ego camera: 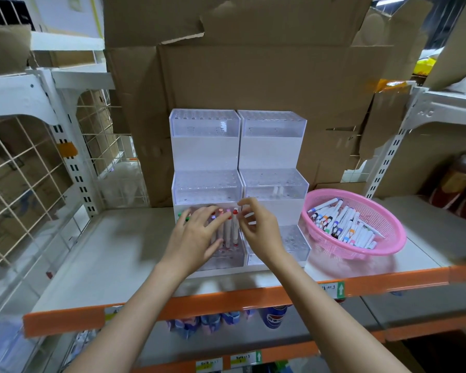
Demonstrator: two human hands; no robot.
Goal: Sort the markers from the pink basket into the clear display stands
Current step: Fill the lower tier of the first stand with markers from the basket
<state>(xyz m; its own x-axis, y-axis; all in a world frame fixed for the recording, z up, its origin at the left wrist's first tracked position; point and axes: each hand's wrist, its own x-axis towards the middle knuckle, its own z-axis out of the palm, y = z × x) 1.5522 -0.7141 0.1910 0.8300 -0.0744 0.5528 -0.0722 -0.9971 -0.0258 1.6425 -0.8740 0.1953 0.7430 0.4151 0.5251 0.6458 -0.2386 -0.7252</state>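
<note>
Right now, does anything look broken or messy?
Yes. The cardboard behind the clear stands is torn, ragged along its top and right side. The markers in the pink basket lie in a loose heap.

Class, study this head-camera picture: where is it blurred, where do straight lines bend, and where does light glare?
Head view: wide-angle distortion bows the orange shelf edge and tilts the side uprights; blur smears the wire grid at left; the left hand and right hand look slightly soft; reflections glint on the clear display stands; the pink basket is fairly sharp.
</note>
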